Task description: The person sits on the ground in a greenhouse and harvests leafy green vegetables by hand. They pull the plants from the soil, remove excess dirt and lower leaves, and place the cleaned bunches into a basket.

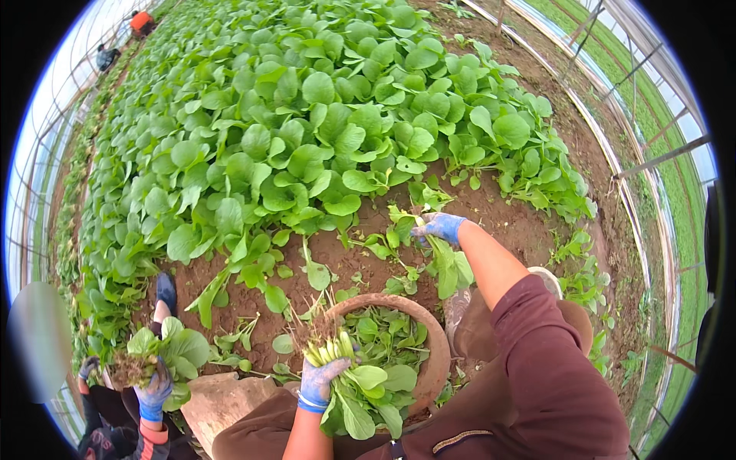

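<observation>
My left hand (321, 382), in a blue coated glove, grips a bunch of leafy greens (368, 391) by its pale stems. The bunch's roots point up and away, and its leaves hang over my lap. Behind it stands a round basin (434, 339) with loose green leaves inside. Farther out to the right, my right hand (438, 227), gloved too, is closed around a small leafy plant (445, 264). Its leaves droop below my fingers, just over the bare soil (494, 213) at the edge of the standing greens (322, 138).
At the left, a co-worker's gloved hand (154, 391) holds another rooted bunch (181, 348). A pale block (224, 402) lies between us. Loose plants (238, 333) litter the soil. Two people (141, 23) are far off at upper left. Tunnel framework (661, 158) runs along the right.
</observation>
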